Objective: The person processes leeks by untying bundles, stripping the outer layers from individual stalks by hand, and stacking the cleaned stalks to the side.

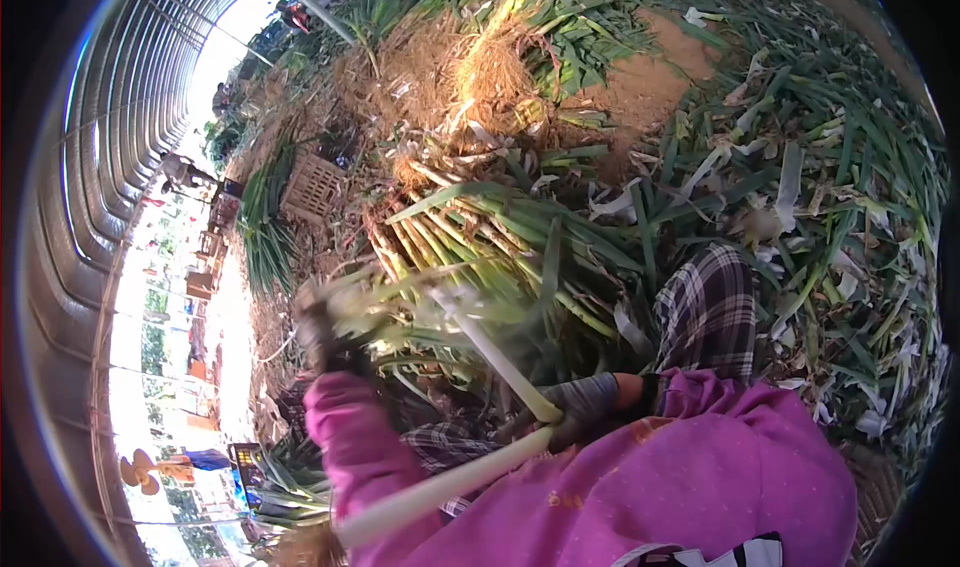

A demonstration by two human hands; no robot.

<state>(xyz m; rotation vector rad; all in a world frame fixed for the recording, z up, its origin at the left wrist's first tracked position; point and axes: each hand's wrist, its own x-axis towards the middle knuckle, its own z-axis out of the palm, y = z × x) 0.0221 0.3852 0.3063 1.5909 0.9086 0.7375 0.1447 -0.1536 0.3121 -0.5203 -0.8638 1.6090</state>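
Observation:
My right hand (585, 407), in a grey glove, is closed around two long pale leek stalks (490, 352) in front of my chest. One points up and away; the other leek (440, 492) slants down to the left, towards a brown root tuft (305, 545). Out to the left is my left hand (322, 332), dark-gloved and smeared by motion, so its fingers do not show. Pale green leaf streaks (400, 305) blur beside it. Ahead of both hands lies a pile of leeks (450, 237), white ends to the left and green leaves to the right.
Cut leaves and peelings (810, 237) cover the ground on the right. Dry roots (495, 72) heap up ahead, near bare soil (645, 82). A plastic crate (313, 187) stands beyond more leeks (265, 222). My plaid knee (708, 302) is at right. Several people are far left.

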